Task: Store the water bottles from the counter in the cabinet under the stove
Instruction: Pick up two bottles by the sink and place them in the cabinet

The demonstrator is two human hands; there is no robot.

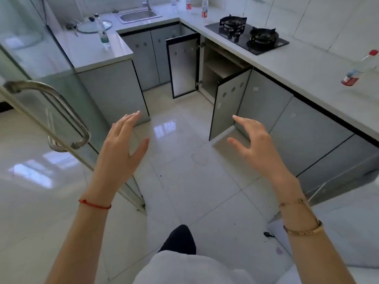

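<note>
My left hand (121, 144) and my right hand (254, 142) are raised over the floor, both empty with fingers spread. Ahead, the cabinet under the stove (220, 67) stands with both doors swung out, its shelves bare. A green-labelled water bottle (102, 31) stands on the left counter. Two red-labelled bottles (204, 9) (188, 4) stand at the back of the right counter beyond the black gas stove (247, 33). Another red-capped bottle (359, 68) stands on the right counter, nearer to me. All bottles are well out of reach of my hands.
A glass door with a steel handle (51, 115) stands open close at my left. The sink (137, 15) sits in the far corner with a round glass lid (93, 26) beside it. The open right cabinet door (227, 105) juts into the tiled floor aisle.
</note>
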